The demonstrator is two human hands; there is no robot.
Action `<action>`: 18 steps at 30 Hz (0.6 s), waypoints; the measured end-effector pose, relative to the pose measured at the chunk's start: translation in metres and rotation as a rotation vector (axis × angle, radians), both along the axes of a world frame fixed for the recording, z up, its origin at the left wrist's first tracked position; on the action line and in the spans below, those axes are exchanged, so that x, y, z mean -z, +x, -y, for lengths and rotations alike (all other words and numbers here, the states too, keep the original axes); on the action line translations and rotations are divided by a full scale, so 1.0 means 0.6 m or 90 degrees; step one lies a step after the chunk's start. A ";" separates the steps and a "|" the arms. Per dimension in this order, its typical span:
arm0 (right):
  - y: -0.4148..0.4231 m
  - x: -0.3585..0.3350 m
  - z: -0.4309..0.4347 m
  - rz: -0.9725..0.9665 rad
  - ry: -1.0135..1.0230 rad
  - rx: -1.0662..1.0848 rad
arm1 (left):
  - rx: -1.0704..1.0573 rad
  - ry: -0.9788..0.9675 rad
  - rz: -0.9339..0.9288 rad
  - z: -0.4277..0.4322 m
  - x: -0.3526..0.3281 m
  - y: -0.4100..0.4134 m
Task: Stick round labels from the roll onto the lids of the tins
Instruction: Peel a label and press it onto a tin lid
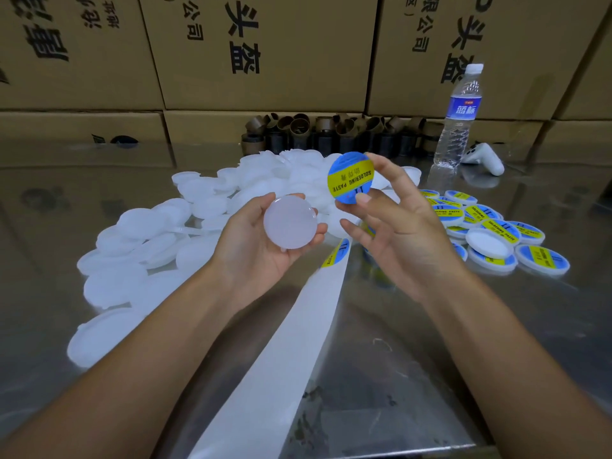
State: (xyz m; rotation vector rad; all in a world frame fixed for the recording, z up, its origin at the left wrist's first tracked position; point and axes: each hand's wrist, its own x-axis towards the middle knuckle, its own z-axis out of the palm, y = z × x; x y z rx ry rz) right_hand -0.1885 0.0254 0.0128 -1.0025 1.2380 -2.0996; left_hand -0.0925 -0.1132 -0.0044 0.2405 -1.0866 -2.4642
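Both forearms reach forward over the steel tabletop (430, 376). The left hand (265, 246) lies palm up, its grip curled round a bare white lid (290, 222). The right hand (394, 223) is raised beside it, thumb and fingertips pinching a round blue-and-yellow label (350, 178), other fingers spread. Backing strip (291, 342) trails toward the viewer between the arms.
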 end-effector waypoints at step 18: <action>0.033 0.009 0.012 -0.405 0.094 0.111 | 0.122 -0.215 0.091 -0.004 0.014 -0.010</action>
